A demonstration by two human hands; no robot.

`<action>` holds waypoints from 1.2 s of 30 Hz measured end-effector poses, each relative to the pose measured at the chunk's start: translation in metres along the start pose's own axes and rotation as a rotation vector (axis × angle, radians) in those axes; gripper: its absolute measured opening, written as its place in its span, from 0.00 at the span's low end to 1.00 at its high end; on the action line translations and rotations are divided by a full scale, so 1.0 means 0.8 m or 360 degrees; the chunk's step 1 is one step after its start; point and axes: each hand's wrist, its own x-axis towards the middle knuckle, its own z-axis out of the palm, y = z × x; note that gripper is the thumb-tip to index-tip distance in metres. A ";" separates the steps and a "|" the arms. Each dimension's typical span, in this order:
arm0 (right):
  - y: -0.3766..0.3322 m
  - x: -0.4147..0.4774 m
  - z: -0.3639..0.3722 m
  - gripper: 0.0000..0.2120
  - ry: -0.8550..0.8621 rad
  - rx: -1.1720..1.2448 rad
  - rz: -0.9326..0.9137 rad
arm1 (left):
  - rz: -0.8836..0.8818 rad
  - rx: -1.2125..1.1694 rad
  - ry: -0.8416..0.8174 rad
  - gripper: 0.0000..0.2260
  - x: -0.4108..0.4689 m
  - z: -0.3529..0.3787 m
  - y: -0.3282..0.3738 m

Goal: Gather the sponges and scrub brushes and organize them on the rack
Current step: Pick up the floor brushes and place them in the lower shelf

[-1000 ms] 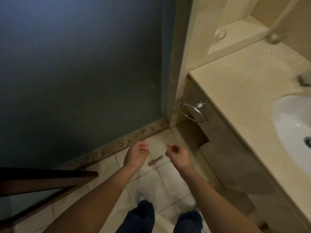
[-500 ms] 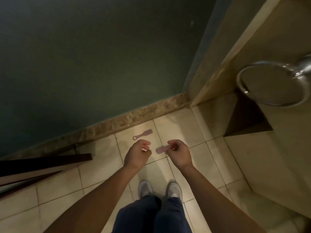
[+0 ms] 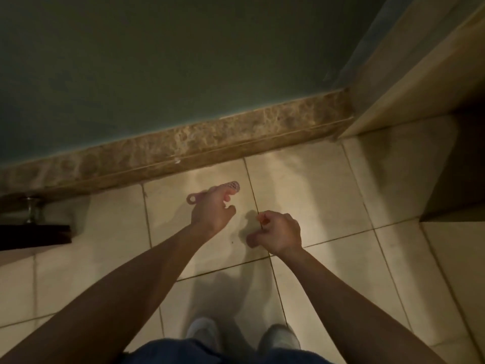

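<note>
- Pink scrub brush (image 3: 232, 185) lies on the tiled floor (image 3: 315, 193) near the stone curb (image 3: 236, 135).
- Left hand (image 3: 212, 207), short of it earlier, now curls round its handle.
- Right hand (image 3: 279, 232) is curled; whether it holds anything is unclear.

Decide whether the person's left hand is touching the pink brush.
Cannot tell. In the head view the left hand covers the middle of the pink brush; contact or gap is hidden.

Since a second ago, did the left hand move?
Yes. The left hand reached forward toward the brown stone strip and now covers the middle of the pink brush on the floor tile.
</note>
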 end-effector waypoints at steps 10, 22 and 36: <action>0.024 0.043 0.034 0.11 -0.0024 -0.0910 -0.0532 | 0.0244 0.0702 0.0130 0.26 0.065 0.026 -0.040; 0.004 0.053 0.029 0.15 0.0019 0.0727 -0.0086 | 0.0280 0.0876 0.0112 0.13 0.074 0.042 -0.048; -0.111 -0.087 -0.136 0.12 0.0032 0.1714 0.0202 | 0.0002 -0.0652 -0.0040 0.11 -0.059 -0.078 0.118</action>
